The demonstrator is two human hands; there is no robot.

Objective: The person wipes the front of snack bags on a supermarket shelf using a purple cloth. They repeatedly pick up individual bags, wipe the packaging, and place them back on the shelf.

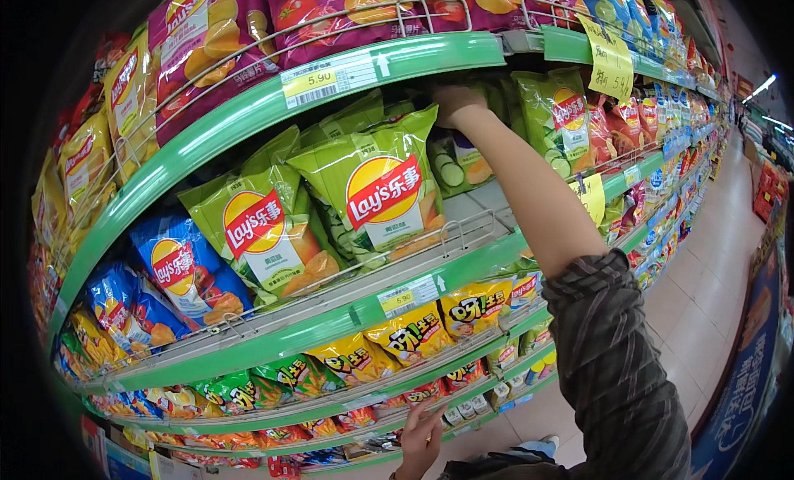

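Reaching deep under the upper shelf (256,87), the right hand (453,102) is at work among the green potato-chip bags, and the job looks partway through. Two front bags, the larger green chip bag (382,203) and its neighbour, the tilted green chip bag (269,232), already stand face-out to the left of that hand and nearer the shelf edge. What appears left is the business at the back: the rear green chip bag (459,167), with cucumber slices printed on it, sits just below the right hand, well behind the wire guard (451,234). No bag is seen lifted out over the guard.

The fingers of the right hand disappear into shadow, so I cannot tell whether they are spread or closed, or whether they grip or merely touch something. Far below it, the left hand (422,440) hangs near the lower shelves, its fingers loosely parted, apparently holding nothing. To the right of the right hand, beyond the forearm, stands another green chip bag (552,120).
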